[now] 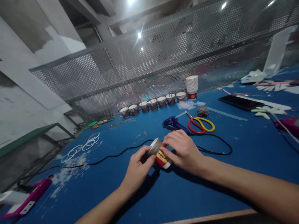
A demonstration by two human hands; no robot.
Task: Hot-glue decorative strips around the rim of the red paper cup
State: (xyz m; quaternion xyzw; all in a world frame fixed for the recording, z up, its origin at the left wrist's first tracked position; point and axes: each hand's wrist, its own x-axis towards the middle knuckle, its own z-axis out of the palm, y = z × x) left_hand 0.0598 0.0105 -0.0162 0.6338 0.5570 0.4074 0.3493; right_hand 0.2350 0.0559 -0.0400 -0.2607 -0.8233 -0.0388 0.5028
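Observation:
A small paper cup [163, 158], red and yellow with a white rim, lies tilted between my hands, grey cord wound around one end. My left hand [140, 161] grips the cup's left side between thumb and fingers. On the other side, my right hand [178, 147] has its fingers pressed together at the grey winding; whether a cord end is between them is too small to tell. Just beyond my right hand lie a blue glue gun [175, 123] and scissors [202, 124] with red and yellow handles. A grey yarn ball [202, 111] sits behind the scissors.
Several wrapped cups [153, 105] line the back beside a stack of paper cups [192, 87]. A black cable [121, 153] crosses the blue table [105, 193]. White rings [91, 141] and a pink power strip [30, 199] are left; a phone [240, 102] lies right.

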